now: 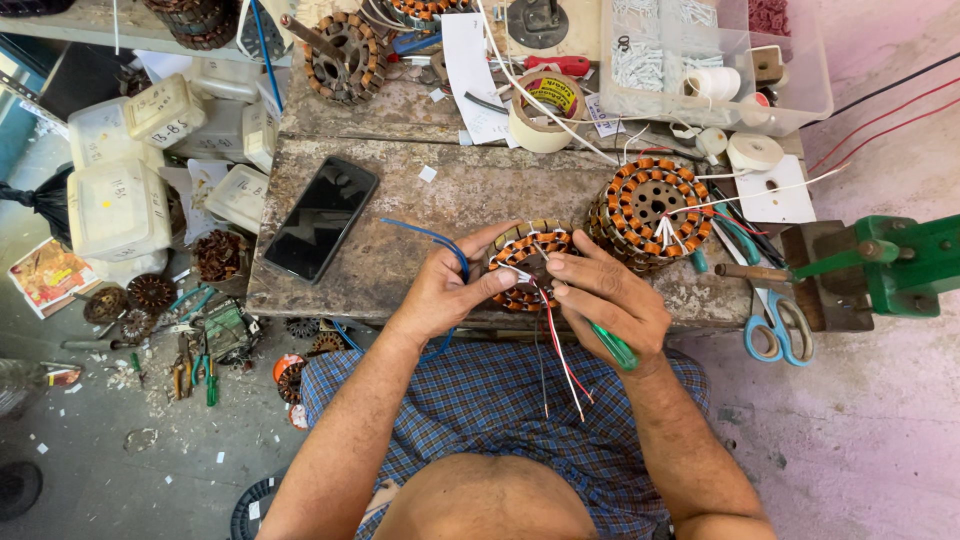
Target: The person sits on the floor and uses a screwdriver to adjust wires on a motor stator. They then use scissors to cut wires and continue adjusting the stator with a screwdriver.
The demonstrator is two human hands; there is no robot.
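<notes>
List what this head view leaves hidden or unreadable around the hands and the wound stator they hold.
- Stator, head view: its lower part is covered by the left hand and right hand.
- Green-handled tool: its tip is hidden inside the right hand.
- Wire joints at the fingertips: too small to make out.
- Clear plastic box: cut off by the top edge.
</notes>
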